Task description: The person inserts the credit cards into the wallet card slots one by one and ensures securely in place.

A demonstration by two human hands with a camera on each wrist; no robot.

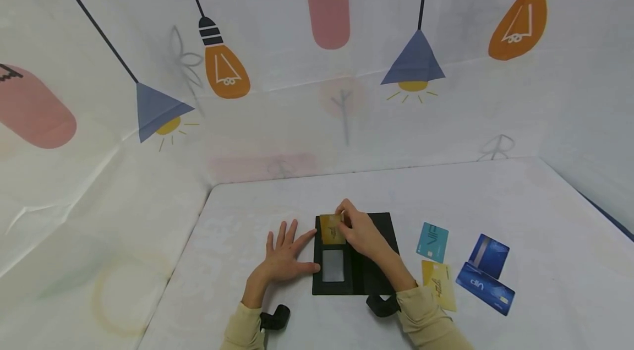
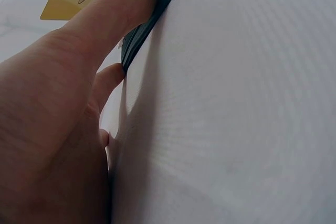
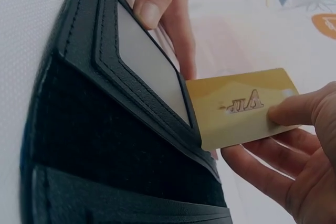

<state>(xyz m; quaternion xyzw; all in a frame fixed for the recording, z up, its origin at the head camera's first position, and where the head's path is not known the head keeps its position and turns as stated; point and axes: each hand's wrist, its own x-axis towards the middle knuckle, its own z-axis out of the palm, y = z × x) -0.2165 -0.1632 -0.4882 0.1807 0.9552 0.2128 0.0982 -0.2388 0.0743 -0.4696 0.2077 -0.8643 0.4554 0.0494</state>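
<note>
A black wallet (image 1: 356, 284) lies unfolded on the white table, with a clear window pocket (image 3: 152, 61) in its left half. My right hand (image 1: 364, 235) pinches a gold VIP card (image 3: 241, 106) between thumb and fingers. The card's inner edge sits right at the end of the window pocket, and most of the card shows outside it. My left hand (image 1: 287, 256) rests at the wallet's left side, fingers spread, with thumb and index fingertip at its edge. In the left wrist view, the left thumb (image 2: 126, 6) presses on the wallet's border.
Right of the wallet lie a teal VIP card (image 1: 432, 242), another gold card (image 1: 441, 286) and two blue cards, one (image 1: 485, 288) overlapping the other (image 1: 489, 255). A white cloth wall (image 1: 277, 135) printed with lamps rises behind the table.
</note>
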